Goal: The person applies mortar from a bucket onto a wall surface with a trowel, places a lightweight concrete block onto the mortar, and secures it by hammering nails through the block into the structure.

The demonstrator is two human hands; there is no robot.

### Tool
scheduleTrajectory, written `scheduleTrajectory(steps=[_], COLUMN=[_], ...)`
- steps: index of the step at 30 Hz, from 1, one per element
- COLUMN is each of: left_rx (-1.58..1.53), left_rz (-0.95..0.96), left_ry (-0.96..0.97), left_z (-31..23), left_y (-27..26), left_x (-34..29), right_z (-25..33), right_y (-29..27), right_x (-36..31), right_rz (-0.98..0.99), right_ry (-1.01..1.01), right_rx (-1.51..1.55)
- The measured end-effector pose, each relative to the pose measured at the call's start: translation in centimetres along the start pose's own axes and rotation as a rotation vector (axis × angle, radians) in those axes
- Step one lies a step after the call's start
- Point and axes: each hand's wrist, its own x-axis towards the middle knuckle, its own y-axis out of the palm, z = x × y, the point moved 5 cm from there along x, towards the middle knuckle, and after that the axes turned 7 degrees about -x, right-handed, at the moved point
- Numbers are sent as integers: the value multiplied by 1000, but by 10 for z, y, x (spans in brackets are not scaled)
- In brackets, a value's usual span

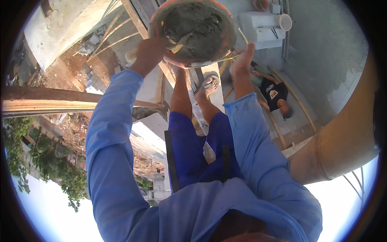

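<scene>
A round orange-red bucket [230, 30], filled with wet grey mortar [195, 24], is in front of me at the top of the view. My left hand [151, 52] is closed at its left rim, and a pale wooden handle end [131, 55] juts out beyond the fist. In line with that handle, a mortar-smeared trowel blade [182, 42] lies on the mortar. My right hand [242, 61] grips the bucket's near right side beside a yellow cord handle [243, 36]; its thumb points up, and the other fingers are partly hidden.
My sandalled foot [209, 84] stands on narrow planks high up. Below right, a person in a black shirt [276, 92] is between bamboo poles [298, 99]. White blocks [264, 30] bear a pale bucket [284, 22]. A thick pole [334, 141] crosses at right; timber beams [52, 99] run left.
</scene>
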Motion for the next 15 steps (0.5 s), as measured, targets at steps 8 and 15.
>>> scheduleTrajectory(steps=[8,15], left_rx=[-149,-460], left_rz=[160,247], left_ry=[-13,-100], left_z=[-68,-66], left_y=[36,53], left_x=[15,21], right_z=[-7,20], right_y=[-6,4], right_x=[-3,-28], right_rz=[37,116], right_ry=[-83,-9], right_rx=[-79,-83])
